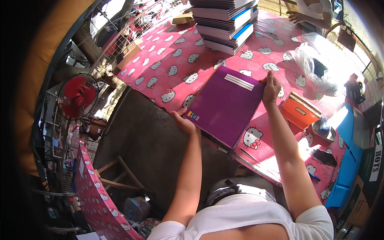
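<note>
The left hand [185, 121] and right hand [271, 87] are gripping opposite corners of 1 purple notebook [226, 106] over the pink table [138, 90], near its front edge. 1 orange box [300, 112] is sitting beside the right forearm; 1 plastic bag [303, 60] and 1 tall notebook stack [218, 30] are crowding the space beyond. The cover is showing 1 striped white label [239, 82].

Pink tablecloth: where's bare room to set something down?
Pink tablecloth: widest free patch left of the notebook stack, beyond the purple spiral notebook; a smaller one between the stack and plastic bag. Crowded: right side, with the bag, orange box and blue pen.
</note>
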{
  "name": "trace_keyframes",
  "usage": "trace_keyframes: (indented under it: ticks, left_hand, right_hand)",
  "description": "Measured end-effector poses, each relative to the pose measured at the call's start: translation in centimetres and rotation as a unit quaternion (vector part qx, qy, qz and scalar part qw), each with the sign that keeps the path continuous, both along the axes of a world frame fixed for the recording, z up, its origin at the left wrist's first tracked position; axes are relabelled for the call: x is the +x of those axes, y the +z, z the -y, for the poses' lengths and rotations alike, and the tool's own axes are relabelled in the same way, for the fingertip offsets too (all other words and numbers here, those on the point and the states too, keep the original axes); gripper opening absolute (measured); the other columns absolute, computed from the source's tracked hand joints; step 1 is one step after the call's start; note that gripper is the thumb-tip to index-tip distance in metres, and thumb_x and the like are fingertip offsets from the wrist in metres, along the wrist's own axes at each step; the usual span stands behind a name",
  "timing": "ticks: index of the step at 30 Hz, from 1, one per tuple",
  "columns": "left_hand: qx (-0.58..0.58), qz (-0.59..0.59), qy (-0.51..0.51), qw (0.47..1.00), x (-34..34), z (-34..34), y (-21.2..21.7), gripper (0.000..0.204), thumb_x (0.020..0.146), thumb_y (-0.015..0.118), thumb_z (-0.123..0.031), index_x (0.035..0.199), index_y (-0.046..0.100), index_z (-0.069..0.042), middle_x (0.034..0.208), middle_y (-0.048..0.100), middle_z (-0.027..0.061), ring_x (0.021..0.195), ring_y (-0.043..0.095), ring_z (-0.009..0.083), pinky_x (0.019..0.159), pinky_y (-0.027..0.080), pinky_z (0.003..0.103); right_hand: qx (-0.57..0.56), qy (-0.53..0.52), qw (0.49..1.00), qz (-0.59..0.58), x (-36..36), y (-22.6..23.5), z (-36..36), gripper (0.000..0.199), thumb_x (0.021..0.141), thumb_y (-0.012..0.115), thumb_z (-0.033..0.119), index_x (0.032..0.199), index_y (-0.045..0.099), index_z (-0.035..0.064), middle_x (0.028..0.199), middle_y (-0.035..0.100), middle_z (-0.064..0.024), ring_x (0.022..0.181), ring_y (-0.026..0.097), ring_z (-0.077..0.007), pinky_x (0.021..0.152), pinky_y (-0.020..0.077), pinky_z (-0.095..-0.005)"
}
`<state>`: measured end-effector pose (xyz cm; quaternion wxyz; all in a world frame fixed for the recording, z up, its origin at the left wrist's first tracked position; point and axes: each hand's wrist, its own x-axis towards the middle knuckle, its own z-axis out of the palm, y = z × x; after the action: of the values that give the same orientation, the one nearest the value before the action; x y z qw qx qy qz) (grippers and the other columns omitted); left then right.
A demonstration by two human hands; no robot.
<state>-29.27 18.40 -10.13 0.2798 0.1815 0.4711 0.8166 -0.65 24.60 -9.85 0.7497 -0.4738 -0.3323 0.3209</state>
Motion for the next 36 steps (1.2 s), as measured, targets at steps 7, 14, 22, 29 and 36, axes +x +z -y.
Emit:
trace_keyframes:
  ticks: [7,14,22,29,36]
  left_hand:
    - [-0.022,-0.07,-0.292,0.954,-5.8,-0.8,1.0,0.057,0.099,0.033,-0.049,0.125,0.048,0.0,0.116,0.058,0.0162,0.103,0.056,0.0232,0.092,0.044,0.037]
    - [-0.096,-0.088,-0.613,0.779,-5.9,-1.5,4.1,0.074,0.095,0.036,-0.058,0.146,0.03,-0.005,0.144,0.041,0.0113,0.126,0.046,0.0195,0.104,0.036,0.029]
    - [-0.088,-0.068,-0.623,0.774,-7.0,-1.9,3.4,0.08,0.091,0.042,-0.061,0.144,0.033,-0.001,0.143,0.043,0.0103,0.128,0.044,0.019,0.106,0.034,0.03]
    - [-0.134,-0.046,-0.631,0.763,-7.7,-2.9,2.5,0.084,0.089,0.043,-0.064,0.144,0.032,-0.002,0.143,0.043,0.0101,0.128,0.045,0.0201,0.106,0.036,0.031]
    - [-0.119,-0.242,-0.466,0.843,-9.3,-3.2,2.5,0.074,0.092,0.039,-0.057,0.141,0.034,-0.002,0.143,0.04,0.0103,0.13,0.04,0.0179,0.101,0.039,0.031]
  right_hand:
    - [0.007,-0.032,0.999,-0.003,-5.0,0.3,6.1,0.066,0.097,0.04,0.054,0.128,0.045,-0.0036,0.119,0.053,-0.0174,0.103,0.051,-0.0183,0.095,0.0376,-0.0306]
    - [-0.072,0.027,0.99,0.119,-7.6,0.8,8.8,0.098,0.091,0.023,0.069,0.145,0.002,-0.0093,0.153,-0.001,-0.0265,0.144,-0.004,-0.0341,0.116,0.0005,-0.0403]
    - [-0.071,0.072,0.992,0.077,-7.7,0.2,8.5,0.098,0.091,0.02,0.07,0.145,0.002,-0.0095,0.153,-0.001,-0.0274,0.144,-0.005,-0.0348,0.116,0.0002,-0.04]
    - [-0.072,0.072,0.986,0.133,-9.0,0.3,10.9,0.101,0.09,0.026,0.07,0.144,0.001,-0.0118,0.153,-0.002,-0.0289,0.144,-0.005,-0.0362,0.116,-0.0007,-0.0402]
    - [-0.116,0.082,0.89,0.434,2.6,0.9,24.5,0.089,0.076,0.074,0.031,0.146,0.027,0.0056,0.151,0.025,-0.0204,0.138,0.028,-0.0365,0.112,0.0253,-0.0482]
